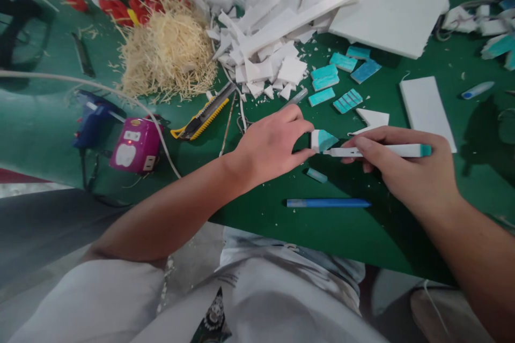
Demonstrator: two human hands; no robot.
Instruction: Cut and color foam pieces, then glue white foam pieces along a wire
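Between the thumb and fingers of my left hand (273,142) is a small white foam piece (322,140), its right part coloured teal. My right hand (410,166) grips a white marker (374,151) with a teal end, its tip pointing left at the lower edge of the foam piece. Just below lies a teal marker cap (316,175) on the green table. Nearer me rests a blue pen (328,203). Beyond my hands are several teal-painted foam blocks (325,77), one of them with dark stripes (348,101).
White foam scraps (265,64) and large foam sheets (398,5) cover the back. Wood shavings (169,48), a yellow utility knife (205,112), a blue glue gun (94,118) and a magenta power socket (137,144) lie left, with a white cable (100,86) crossing. A foam rectangle (428,110) lies right.
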